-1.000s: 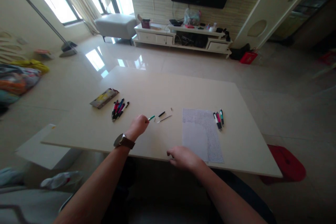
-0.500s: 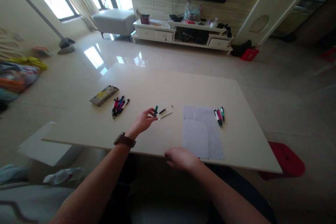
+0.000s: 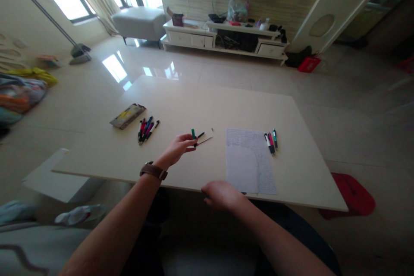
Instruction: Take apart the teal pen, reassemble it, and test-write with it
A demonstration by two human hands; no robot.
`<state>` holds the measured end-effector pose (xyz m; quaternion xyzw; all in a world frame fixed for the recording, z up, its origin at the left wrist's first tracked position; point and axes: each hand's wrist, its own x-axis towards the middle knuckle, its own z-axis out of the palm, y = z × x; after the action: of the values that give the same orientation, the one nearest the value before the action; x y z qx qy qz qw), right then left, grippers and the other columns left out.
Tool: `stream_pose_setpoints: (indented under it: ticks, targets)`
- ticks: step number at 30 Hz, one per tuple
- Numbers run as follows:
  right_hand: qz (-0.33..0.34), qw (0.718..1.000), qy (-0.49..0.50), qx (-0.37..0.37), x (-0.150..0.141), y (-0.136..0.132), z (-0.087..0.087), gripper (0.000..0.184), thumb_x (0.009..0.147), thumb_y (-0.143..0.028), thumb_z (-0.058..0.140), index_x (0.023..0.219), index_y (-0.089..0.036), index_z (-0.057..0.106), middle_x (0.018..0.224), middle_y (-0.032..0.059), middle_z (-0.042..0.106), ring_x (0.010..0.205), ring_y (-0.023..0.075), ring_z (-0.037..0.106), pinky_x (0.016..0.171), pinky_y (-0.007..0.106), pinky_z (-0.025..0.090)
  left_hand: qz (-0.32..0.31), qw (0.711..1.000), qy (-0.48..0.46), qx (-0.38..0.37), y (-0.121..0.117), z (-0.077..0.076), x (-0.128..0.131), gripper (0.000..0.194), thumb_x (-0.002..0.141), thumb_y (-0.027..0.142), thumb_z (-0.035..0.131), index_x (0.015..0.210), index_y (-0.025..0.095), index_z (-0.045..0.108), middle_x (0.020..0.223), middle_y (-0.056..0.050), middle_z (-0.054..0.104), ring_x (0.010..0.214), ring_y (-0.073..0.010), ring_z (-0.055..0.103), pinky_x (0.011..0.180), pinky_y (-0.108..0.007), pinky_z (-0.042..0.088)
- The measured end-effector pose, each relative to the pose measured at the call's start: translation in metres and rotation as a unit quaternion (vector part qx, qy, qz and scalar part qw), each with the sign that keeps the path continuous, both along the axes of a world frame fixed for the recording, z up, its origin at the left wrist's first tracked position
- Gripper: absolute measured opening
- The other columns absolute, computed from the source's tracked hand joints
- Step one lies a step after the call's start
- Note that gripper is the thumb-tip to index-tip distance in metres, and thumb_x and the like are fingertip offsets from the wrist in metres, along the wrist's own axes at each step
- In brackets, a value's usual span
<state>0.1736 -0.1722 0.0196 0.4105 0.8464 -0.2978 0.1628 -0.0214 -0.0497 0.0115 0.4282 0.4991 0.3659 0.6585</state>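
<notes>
On the pale table (image 3: 200, 103), a flat packet (image 3: 127, 116) and a bunch of pens (image 3: 147, 129) lie at far left. The left hand (image 3: 178, 147), palm up and loosely curled, pinches a green pen piece (image 3: 193, 133) upright at its fingertips. Just beyond lie small black parts (image 3: 201, 135). The right hand (image 3: 221, 195), loosely closed and holding nothing, rests at the near edge, beside a written sheet (image 3: 249, 161).

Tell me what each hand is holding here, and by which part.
The left hand pinches a short green pen piece by its lower end, upright between the fingertips. The right hand rests at the table edge, apparently holding nothing.
</notes>
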Motion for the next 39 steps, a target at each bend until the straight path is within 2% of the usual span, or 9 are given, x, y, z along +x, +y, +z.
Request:
stream_pose_setpoints:
  ticks: [6, 9, 14, 19, 22, 26, 30, 34, 39]
  targets:
    - [0.0, 1.0, 0.0, -0.008, -0.002, -0.002, 0.0, 0.028, 0.089, -0.029, 0.06, 0.112, -0.018, 0.072, 0.107, 0.0134, 0.074, 0.1, 0.0293, 0.071, 0.08, 0.034, 0.052, -0.015, 0.99, 0.086, 0.11, 0.004, -0.006, 0.0, 0.031, 0.071, 0.037, 0.071, 0.091, 0.014, 0.065, 0.088, -0.007, 0.072, 0.086, -0.0198, 0.068, 0.089, -0.038, 0.05]
    - [0.004, 1.0, -0.002, -0.012, -0.003, -0.003, -0.002, 0.028, 0.089, -0.028, 0.06, 0.112, -0.018, 0.072, 0.107, 0.0141, 0.074, 0.1, 0.0296, 0.071, 0.08, 0.034, 0.053, -0.019, 0.99, 0.068, 0.119, 0.004, -0.009, 0.002, 0.033, 0.072, 0.033, 0.069, 0.098, 0.017, 0.058, 0.087, -0.004, 0.07, 0.084, -0.0194, 0.068, 0.085, -0.038, 0.051]
    - [0.003, 1.0, 0.002, -0.013, -0.004, -0.003, -0.002, 0.027, 0.089, -0.028, 0.06, 0.111, -0.018, 0.072, 0.108, 0.014, 0.074, 0.099, 0.0295, 0.071, 0.08, 0.034, 0.053, -0.013, 0.987, 0.1, 0.124, 0.001, -0.012, 0.006, 0.011, 0.077, 0.027, 0.055, 0.082, 0.018, 0.054, 0.079, -0.002, 0.063, 0.081, -0.0167, 0.063, 0.082, -0.034, 0.05]
    - [0.007, 1.0, -0.007, -0.013, -0.006, -0.004, 0.0, 0.027, 0.089, -0.029, 0.06, 0.111, -0.017, 0.072, 0.108, 0.0132, 0.074, 0.101, 0.0295, 0.071, 0.081, 0.034, 0.054, -0.022, 0.978, 0.157, 0.138, 0.0, -0.012, 0.007, 0.008, 0.072, 0.019, 0.047, 0.077, 0.019, 0.053, 0.072, 0.0, 0.054, 0.071, -0.0142, 0.053, 0.072, -0.029, 0.045]
    - [0.011, 1.0, -0.014, -0.011, -0.007, -0.005, -0.002, 0.027, 0.09, -0.029, 0.059, 0.111, -0.018, 0.072, 0.108, 0.0136, 0.074, 0.1, 0.0282, 0.071, 0.082, 0.033, 0.054, -0.045, 0.97, 0.189, 0.147, 0.002, -0.011, 0.01, 0.007, 0.074, 0.025, 0.047, 0.072, 0.019, 0.052, 0.065, 0.002, 0.047, 0.065, -0.0141, 0.045, 0.063, -0.028, 0.038]
    - [0.014, 1.0, -0.012, -0.01, -0.007, -0.006, 0.001, 0.027, 0.09, -0.028, 0.059, 0.11, -0.016, 0.072, 0.109, 0.015, 0.074, 0.099, 0.0293, 0.071, 0.081, 0.034, 0.054, -0.058, 0.961, 0.227, 0.145, 0.005, -0.011, 0.019, 0.029, 0.082, 0.046, 0.049, 0.069, 0.02, 0.05, 0.061, 0.003, 0.042, 0.059, -0.0135, 0.04, 0.057, -0.027, 0.033]
    - [0.01, 1.0, -0.01, -0.011, -0.007, -0.006, 0.005, 0.026, 0.089, -0.028, 0.06, 0.11, -0.016, 0.072, 0.106, 0.0149, 0.074, 0.098, 0.0302, 0.072, 0.079, 0.035, 0.055, -0.052, 0.927, 0.344, 0.143, 0.006, -0.018, 0.026, 0.029, 0.083, 0.047, 0.053, 0.079, 0.019, 0.062, 0.058, 0.004, 0.044, 0.057, -0.0134, 0.041, 0.055, -0.026, 0.03]
    - [0.01, 1.0, -0.015, -0.012, -0.008, -0.006, 0.004, 0.026, 0.089, -0.028, 0.06, 0.11, -0.017, 0.072, 0.105, 0.0148, 0.074, 0.097, 0.0294, 0.072, 0.077, 0.034, 0.056, -0.027, 0.871, 0.469, 0.143, 0.009, -0.03, 0.025, 0.027, 0.082, 0.038, 0.062, 0.1, 0.02, 0.07, 0.071, -0.001, 0.063, 0.063, -0.0151, 0.053, 0.06, -0.026, 0.037]
    - [0.013, 1.0, -0.008, -0.014, -0.007, -0.004, -0.003, 0.027, 0.088, -0.029, 0.06, 0.11, -0.017, 0.072, 0.105, 0.0149, 0.074, 0.097, 0.0294, 0.072, 0.076, 0.034, 0.056, -0.037, 0.837, 0.525, 0.153, 0.01, -0.051, 0.025, 0.029, 0.084, 0.031, 0.062, 0.11, 0.02, 0.068, 0.088, -0.009, 0.071, 0.077, -0.0204, 0.063, 0.066, -0.027, 0.041]
